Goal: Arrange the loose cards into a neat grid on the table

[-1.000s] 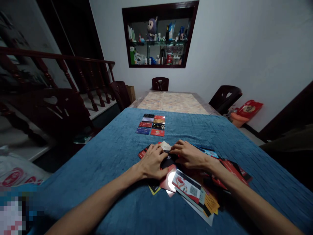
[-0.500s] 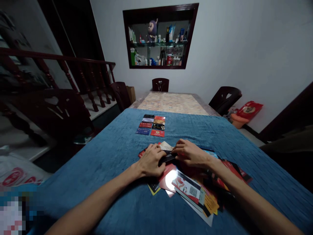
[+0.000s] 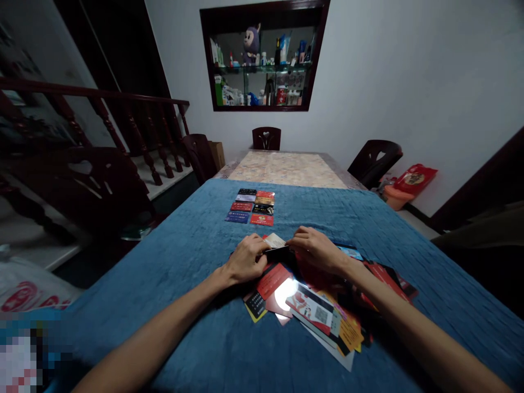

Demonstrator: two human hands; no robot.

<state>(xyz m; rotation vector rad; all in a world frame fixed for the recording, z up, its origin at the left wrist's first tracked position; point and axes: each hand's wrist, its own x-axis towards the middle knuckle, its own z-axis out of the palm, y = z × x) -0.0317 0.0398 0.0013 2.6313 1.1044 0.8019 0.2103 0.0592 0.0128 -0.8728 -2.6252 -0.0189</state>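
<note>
Two hands, left (image 3: 245, 261) and right (image 3: 317, 250), pinch one black card (image 3: 278, 254) atop the pile (image 3: 315, 305); you lift it flat, keeping neighbours still, short of the grid (image 3: 250, 207).

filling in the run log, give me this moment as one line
left hand: grips black card | right hand: grips same card | below: loose card pile | far: card grid on blue cloth

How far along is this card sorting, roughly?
Early, by the look of it. Done: a neat grid of cards lies in two columns farther up the blue cloth. In hand: the left hand and right hand both grip a black card at the top of the heap. Left: a loose pile of cards, clearly larger than the grid, overlapping in front of the person.
</note>
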